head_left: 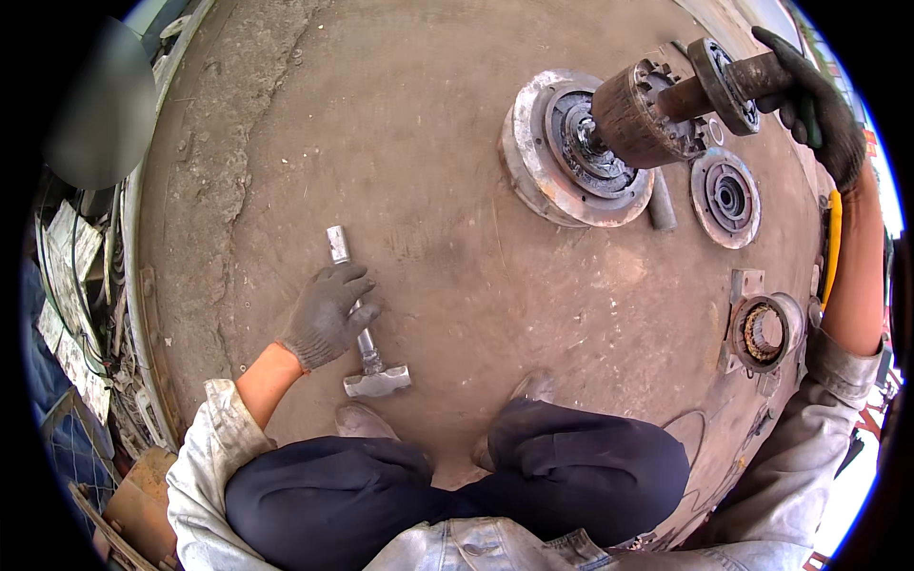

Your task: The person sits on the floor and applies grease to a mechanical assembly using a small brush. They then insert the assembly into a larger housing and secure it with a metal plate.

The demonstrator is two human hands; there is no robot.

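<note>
My left hand (332,314), in a dark knit glove, is closed round the metal handle of a hammer (378,381). The hammer's head points toward my feet, low over the ground or resting on it; I cannot tell which. My gloved right hand (821,114) grips the upper end of a rusty shaft (687,98), its fingers round the end. Along this shaft sit a flanged ring (716,86) and a thick cylindrical hub (636,114) with a toothed rim. The shaft's lower end meets the greasy centre of a large round metal housing (529,157) on the ground.
Right of the housing lie a short metal rod (661,202) and a round flanged cover (706,195). A bearing block (786,309) with a greasy core stands nearer my right arm. Scrap and boards (69,305) line the left edge; a yellow bar (833,247) shows at right.
</note>
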